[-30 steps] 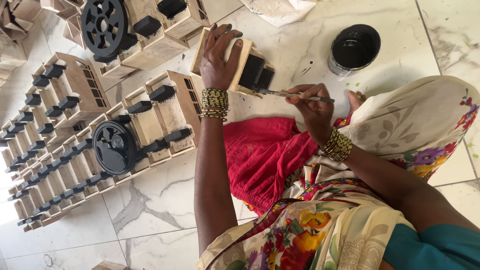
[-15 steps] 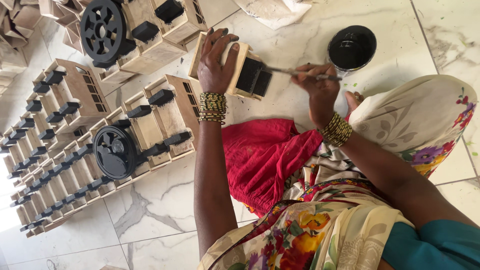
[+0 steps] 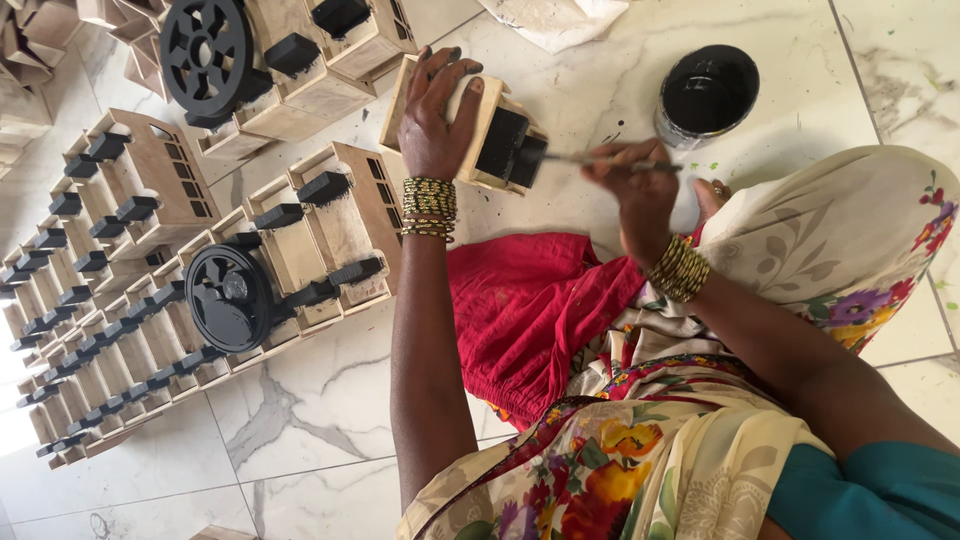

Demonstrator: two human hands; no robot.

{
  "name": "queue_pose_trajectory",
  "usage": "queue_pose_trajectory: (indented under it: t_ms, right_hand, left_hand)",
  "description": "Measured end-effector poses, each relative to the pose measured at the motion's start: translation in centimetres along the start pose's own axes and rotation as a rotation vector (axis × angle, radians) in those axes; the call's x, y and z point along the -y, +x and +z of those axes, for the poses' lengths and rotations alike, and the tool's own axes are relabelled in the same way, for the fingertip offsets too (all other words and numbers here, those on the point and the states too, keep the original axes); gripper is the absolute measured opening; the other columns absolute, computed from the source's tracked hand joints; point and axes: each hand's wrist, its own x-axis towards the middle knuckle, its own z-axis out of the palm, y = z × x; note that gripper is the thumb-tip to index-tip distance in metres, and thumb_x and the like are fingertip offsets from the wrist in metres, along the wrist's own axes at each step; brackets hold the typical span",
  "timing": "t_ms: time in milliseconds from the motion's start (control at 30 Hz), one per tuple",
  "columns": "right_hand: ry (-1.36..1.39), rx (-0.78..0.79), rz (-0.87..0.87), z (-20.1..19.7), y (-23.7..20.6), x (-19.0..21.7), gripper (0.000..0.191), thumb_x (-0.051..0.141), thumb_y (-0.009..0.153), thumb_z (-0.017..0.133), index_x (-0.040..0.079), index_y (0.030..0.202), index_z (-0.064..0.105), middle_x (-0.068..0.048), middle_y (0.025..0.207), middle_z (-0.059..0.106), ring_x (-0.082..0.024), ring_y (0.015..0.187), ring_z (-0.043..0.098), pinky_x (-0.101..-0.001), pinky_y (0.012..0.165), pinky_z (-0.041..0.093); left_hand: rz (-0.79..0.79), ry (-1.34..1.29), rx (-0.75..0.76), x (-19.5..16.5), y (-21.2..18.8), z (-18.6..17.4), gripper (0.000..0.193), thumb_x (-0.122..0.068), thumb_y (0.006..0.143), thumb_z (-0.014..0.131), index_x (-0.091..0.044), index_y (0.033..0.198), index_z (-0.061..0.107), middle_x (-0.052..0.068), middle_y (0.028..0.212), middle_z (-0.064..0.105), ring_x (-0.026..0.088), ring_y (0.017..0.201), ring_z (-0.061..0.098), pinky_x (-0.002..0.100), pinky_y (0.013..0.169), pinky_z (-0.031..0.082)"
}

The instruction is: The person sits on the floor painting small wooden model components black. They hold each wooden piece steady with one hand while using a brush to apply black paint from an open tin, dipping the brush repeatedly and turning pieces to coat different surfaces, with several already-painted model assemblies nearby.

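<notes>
My left hand [image 3: 436, 118] grips a small pale wooden box piece [image 3: 478, 128] that rests on the marble floor; a raised block on it is painted black. My right hand [image 3: 638, 190] pinches a thin paintbrush [image 3: 590, 160], whose black tip touches that block. Both wrists wear stacks of gold bangles. An open tin of black paint [image 3: 707, 92] stands on the floor just beyond my right hand.
Rows of similar wooden pieces with black blocks [image 3: 150, 300] lie on the floor to the left, with two black wheel-shaped discs [image 3: 228, 298] among them. A crumpled white cloth [image 3: 555, 18] lies at the top. Red and floral fabric covers my lap.
My right hand has risen with the brush from low beside the piece to its black block. The left hand keeps its grip on the piece.
</notes>
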Motion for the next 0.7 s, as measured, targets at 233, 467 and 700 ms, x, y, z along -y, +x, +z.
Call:
queue_pose_trajectory:
  t_ms: [233, 467, 700]
  right_hand:
    - [0.033, -0.018, -0.013, 0.1, 1.0, 0.7, 0.025, -0.008, 0.101, 0.069, 0.005, 0.104, 0.048, -0.019, 0.119, 0.067, -0.024, 0.108, 0.073, -0.0396, 0.097, 0.066]
    - [-0.001, 0.142, -0.012, 0.8, -2.5, 0.1, 0.024, -0.010, 0.102, 0.066, 0.004, 0.108, 0.047, -0.018, 0.120, 0.065, -0.025, 0.114, 0.071, -0.0384, 0.102, 0.064]
    - [0.003, 0.089, -0.096, 0.5, -1.4, 1.0, 0.023, -0.008, 0.104, 0.064, 0.006, 0.107, 0.046, -0.017, 0.120, 0.066, -0.028, 0.120, 0.073, -0.0365, 0.099, 0.066]
  left_hand:
    - [0.013, -0.011, 0.001, 0.0, 0.0, -0.1, 0.020, -0.025, 0.099, 0.071, -0.015, 0.115, 0.077, 0.013, 0.136, 0.067, 0.038, 0.142, 0.051, 0.051, 0.115, 0.047]
    - [0.012, -0.009, -0.004, 0.5, -0.1, 0.2, 0.021, -0.026, 0.099, 0.071, -0.014, 0.116, 0.077, 0.014, 0.136, 0.067, 0.039, 0.143, 0.050, 0.050, 0.113, 0.048]
    - [0.024, -0.003, -0.006, 0.7, 0.0, 0.4, 0.022, -0.027, 0.099, 0.070, -0.015, 0.117, 0.076, 0.013, 0.136, 0.067, 0.037, 0.141, 0.053, 0.050, 0.113, 0.049]
